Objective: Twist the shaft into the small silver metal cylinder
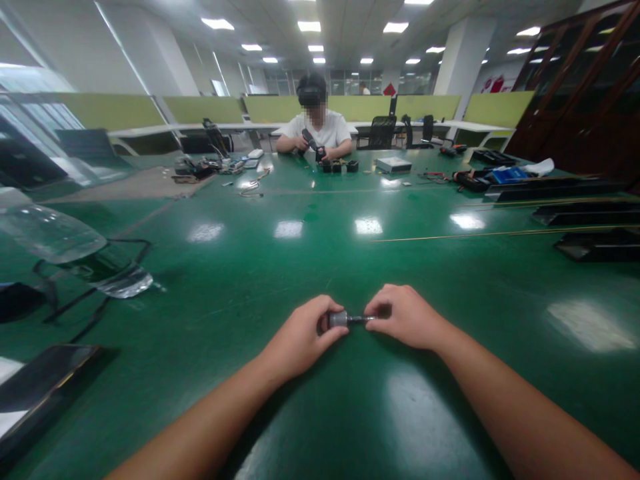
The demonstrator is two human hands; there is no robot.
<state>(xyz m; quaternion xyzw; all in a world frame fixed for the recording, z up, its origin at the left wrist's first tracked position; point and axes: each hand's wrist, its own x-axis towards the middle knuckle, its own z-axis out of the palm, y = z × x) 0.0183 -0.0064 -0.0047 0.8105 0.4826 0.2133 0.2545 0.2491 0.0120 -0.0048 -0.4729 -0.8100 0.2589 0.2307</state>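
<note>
Just above the green table, my left hand [313, 330] pinches a short grey metal cylinder [339, 319] between thumb and fingers. A thin dark metal shaft [357, 319] sticks out of its right side; together they look like a small motor, though the exact kind is not clear. The shaft lies level and points to the right. Its far end is between the thumb and fingertips of my right hand [400, 317], which hide the tip. Both hands are closed, a short stretch of bare shaft showing between them.
A clear plastic bottle [75, 247] lies at the left, near a black cable [95, 320] and a phone [47, 377]. Black metal channels [595, 212] and thin rods [450, 236] are at the right. Across the green table [280, 260] sits a person [315, 127] handling dark parts.
</note>
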